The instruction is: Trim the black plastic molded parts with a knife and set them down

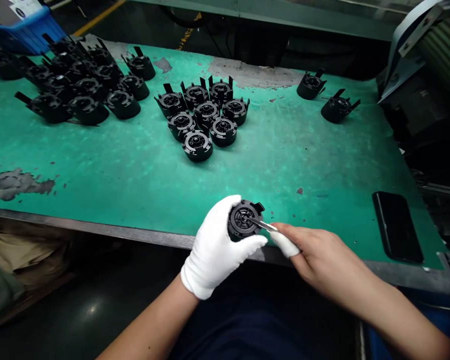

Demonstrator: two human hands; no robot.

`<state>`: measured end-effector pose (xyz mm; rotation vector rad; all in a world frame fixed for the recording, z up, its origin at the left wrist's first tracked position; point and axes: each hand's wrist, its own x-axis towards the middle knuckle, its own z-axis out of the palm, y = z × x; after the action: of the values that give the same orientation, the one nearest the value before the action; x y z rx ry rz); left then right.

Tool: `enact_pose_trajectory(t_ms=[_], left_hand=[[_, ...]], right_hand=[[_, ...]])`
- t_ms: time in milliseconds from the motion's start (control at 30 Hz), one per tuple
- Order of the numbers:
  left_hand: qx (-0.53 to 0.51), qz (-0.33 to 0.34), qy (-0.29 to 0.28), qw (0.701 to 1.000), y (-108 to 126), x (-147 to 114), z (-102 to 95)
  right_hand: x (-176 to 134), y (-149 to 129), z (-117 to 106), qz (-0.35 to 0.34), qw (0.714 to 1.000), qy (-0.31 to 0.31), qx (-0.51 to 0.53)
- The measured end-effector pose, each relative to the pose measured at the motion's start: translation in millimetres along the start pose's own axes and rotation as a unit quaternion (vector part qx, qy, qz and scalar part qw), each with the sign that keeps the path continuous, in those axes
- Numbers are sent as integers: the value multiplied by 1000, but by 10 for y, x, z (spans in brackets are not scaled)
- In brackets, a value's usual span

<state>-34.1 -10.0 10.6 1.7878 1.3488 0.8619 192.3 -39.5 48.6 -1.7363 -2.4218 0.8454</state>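
Observation:
My left hand (pixel 217 245), in a white glove, is wrapped round a round black plastic housing (pixel 243 219) at the table's front edge. The housing's ringed face is turned up toward me, and a tab sticks out at its upper right. Bare except for a white cover on the thumb, my right hand (pixel 307 245) grips a slim metal blade-like tool (pixel 264 225). The tool's tip reaches the middle of the housing's face; whether it is a knife or tweezers I cannot make out.
On the green table (pixel 135 175) stand several like housings (pixel 197 145) in the middle, a larger cluster (pixel 86 107) at left and two more (pixel 337 107) at back right. A black phone (pixel 397 226) lies at right. A blue bin (pixel 33 30) is at far left.

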Motion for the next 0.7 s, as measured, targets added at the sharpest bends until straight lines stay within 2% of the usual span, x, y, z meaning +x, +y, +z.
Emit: enact_pose_trajectory(t_ms=[167,367,533,600,700], left_hand=[[-3,1,8,1000,6,-14,17],[-8,-45,24,999,23,-54,59],[-12,-25,35,999,35,-42,79],[-5,-1,47,999,39,-33,91],[18,29,62,997,59,-18,110]], right_hand=[[-58,-120,141,17,999,27,44],[-20,-254,201,35,997,1,68],[-36,-106,67,21,986,71,146],[-16,-23,22,24,986,92,136],[48,42,16,13,993,81,83]])
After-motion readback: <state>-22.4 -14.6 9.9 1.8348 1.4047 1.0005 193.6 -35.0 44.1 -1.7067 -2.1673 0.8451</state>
